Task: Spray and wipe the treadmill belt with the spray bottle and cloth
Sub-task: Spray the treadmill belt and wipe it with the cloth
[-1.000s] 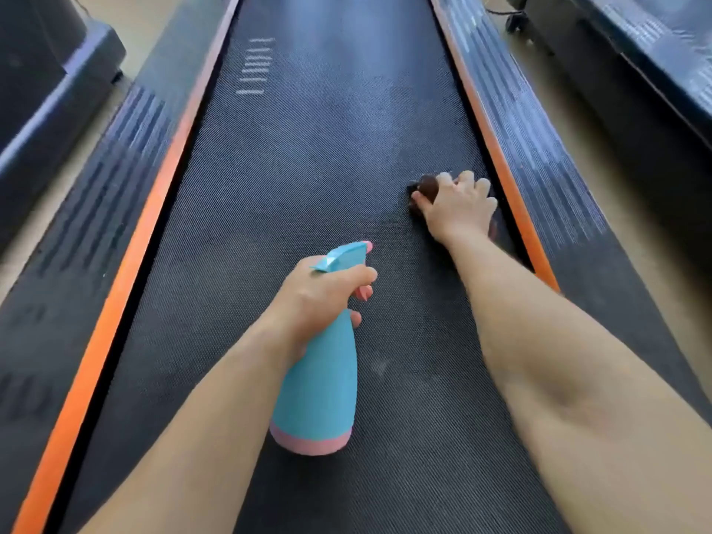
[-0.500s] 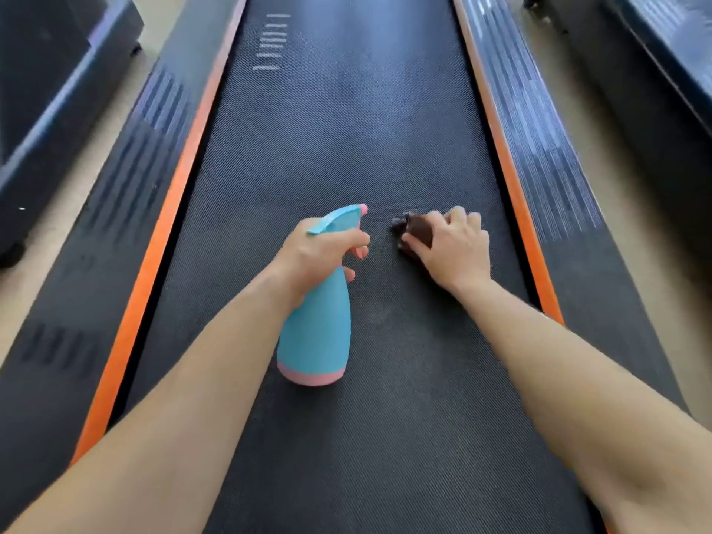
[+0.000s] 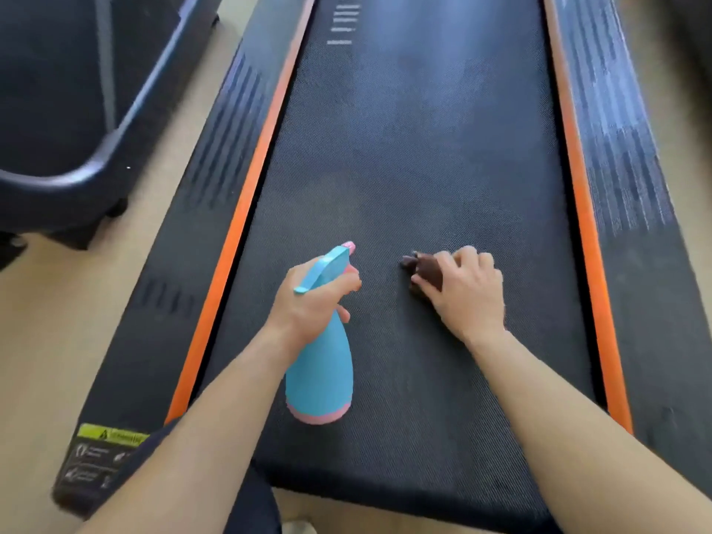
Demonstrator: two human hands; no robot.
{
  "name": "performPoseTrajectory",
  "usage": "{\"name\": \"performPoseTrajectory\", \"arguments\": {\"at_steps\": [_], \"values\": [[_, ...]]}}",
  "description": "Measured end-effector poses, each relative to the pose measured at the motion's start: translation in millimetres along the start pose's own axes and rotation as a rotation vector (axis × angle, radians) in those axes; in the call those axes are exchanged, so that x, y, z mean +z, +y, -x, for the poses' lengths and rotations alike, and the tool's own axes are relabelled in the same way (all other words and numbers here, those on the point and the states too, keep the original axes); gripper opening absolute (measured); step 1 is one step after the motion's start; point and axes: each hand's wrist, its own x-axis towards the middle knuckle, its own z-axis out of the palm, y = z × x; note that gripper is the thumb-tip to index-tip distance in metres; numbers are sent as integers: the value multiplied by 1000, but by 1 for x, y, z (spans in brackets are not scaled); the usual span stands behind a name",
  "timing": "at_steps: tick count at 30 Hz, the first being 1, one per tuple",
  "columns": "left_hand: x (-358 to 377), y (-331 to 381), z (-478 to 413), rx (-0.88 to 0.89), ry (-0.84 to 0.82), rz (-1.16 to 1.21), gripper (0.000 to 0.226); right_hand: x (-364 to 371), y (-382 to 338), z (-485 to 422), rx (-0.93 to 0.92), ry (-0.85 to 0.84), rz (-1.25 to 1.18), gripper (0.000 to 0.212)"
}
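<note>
Obs., standing at the foot of the machine.

Left hand (image 3: 312, 302): fingers and thumb curled round the neck of a light blue plastic spray bottle with a pink base (image 3: 319, 373). The bottle is tilted, its nozzle pointing up the belt and its base toward the person. It hangs over the left half of the black textured treadmill belt (image 3: 404, 148); whether the base touches the belt, cannot tell.

Right hand (image 3: 470, 296): palm down, fingers bent over a small wadded dark brown cloth (image 3: 425, 269) and pressing it onto the belt. The cloth shows past the fingertips on the thumb side. It lies on the right half of the belt, level with the nozzle and apart from it.

Surroundings: an orange strip (image 3: 246, 194) runs along each edge of the belt, with dark ribbed side rails (image 3: 624, 167) outside them. There is a yellow-green warning label (image 3: 109, 433) on the near left rail. A dark neighbouring machine (image 3: 57, 109) stands on the beige floor (image 3: 57, 341) to the left.
</note>
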Motion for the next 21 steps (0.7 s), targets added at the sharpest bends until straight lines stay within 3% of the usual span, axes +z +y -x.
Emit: {"name": "performPoseTrajectory", "arguments": {"at_steps": [3,9,12,21], "values": [[-10,-9,-3,-7,1,-24,1,3,-10,-18,234,-29,-3,53],[-25,-1,-18,-68,-18,-25,24,-1,-51,49,-111,-29,-35,50],[-26,0,-20,-118,-15,0,11,-3,-55,48,-73,-36,-37,54],[-47,-9,-28,-184,194,39,24,8,-68,29,-6,30,-64,58]]}}
